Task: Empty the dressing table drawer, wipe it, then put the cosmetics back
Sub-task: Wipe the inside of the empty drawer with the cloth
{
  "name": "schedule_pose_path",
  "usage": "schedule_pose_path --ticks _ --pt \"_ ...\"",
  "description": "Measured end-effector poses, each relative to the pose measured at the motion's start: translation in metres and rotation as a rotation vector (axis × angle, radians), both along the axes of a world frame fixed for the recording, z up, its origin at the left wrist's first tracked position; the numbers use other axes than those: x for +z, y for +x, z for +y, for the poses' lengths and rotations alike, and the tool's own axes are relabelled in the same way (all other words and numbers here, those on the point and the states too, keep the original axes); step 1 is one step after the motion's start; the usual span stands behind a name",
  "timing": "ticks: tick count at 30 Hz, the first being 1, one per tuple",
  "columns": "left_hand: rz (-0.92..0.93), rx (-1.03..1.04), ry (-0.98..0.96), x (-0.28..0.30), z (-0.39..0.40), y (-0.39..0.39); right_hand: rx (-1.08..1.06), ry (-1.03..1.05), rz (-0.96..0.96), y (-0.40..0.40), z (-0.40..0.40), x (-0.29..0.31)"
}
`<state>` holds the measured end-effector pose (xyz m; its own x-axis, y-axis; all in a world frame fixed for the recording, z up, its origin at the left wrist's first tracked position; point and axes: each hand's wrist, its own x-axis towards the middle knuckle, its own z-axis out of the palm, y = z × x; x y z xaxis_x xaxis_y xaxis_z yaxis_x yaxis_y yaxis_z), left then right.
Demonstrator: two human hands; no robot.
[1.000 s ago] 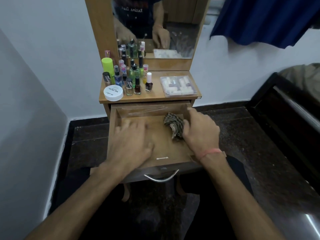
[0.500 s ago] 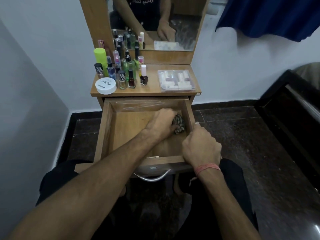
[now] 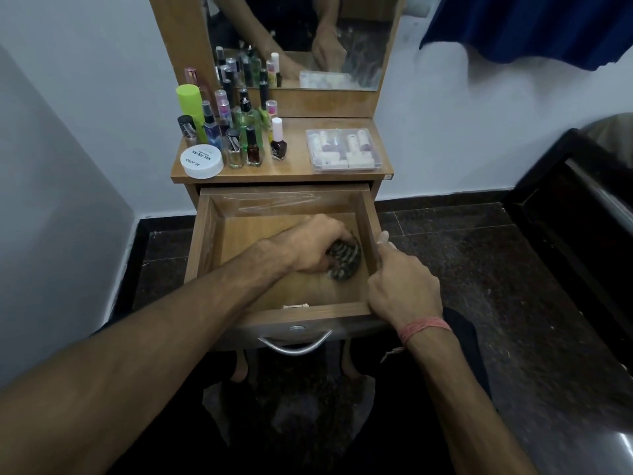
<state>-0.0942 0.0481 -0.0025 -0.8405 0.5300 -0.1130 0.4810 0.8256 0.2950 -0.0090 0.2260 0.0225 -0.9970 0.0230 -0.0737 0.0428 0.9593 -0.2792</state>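
Note:
The wooden drawer (image 3: 205, 241) is pulled out, and only a patterned cloth (image 3: 346, 264) lies inside, at its right side. My left hand (image 3: 308, 245) reaches across and grips the bunched cloth against the drawer floor. My right hand (image 3: 404, 286) holds the drawer's right wall near the front corner, fingers curled over the rim. On the tabletop stand the cosmetics: several bottles and nail polishes (image 3: 253, 145), a green can (image 3: 190, 101), a white round tub (image 3: 202, 161) and a clear plastic case of small tubes (image 3: 344, 150).
A mirror (image 3: 298, 39) rises behind the tabletop. White walls close in on the left and behind. Dark furniture (image 3: 575, 214) stands at the right, a blue cloth (image 3: 531, 25) hangs above it. A metal handle (image 3: 296, 344) sits on the drawer front above my knees.
My left hand moved from the drawer's left floor over to the cloth and took hold of it. My right hand let go of the cloth and shifted to the drawer's right wall.

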Motion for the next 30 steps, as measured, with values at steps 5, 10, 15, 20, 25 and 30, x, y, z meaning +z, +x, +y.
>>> schedule_pose_path --ticks 5,10,15,20,25,30 --pt "0.004 -0.033 0.013 0.002 -0.015 -0.001 -0.009 -0.041 0.004 -0.002 0.009 -0.002" --pt "-0.024 -0.055 0.027 0.001 -0.018 -0.001 -0.020 -0.050 0.046 -0.004 0.010 -0.006" --pt "-0.188 -0.172 0.018 -0.001 -0.050 0.015 -0.025 -0.058 0.047 -0.001 0.008 -0.004" --pt "-0.120 -0.141 0.096 -0.009 -0.056 0.026 -0.040 -0.052 0.065 0.001 0.003 -0.006" --pt "-0.179 -0.150 0.145 -0.011 -0.025 0.029 -0.054 -0.038 0.056 0.003 0.001 -0.002" --pt "-0.132 -0.198 0.166 -0.010 0.003 0.031 -0.061 -0.031 0.047 0.002 0.002 -0.005"
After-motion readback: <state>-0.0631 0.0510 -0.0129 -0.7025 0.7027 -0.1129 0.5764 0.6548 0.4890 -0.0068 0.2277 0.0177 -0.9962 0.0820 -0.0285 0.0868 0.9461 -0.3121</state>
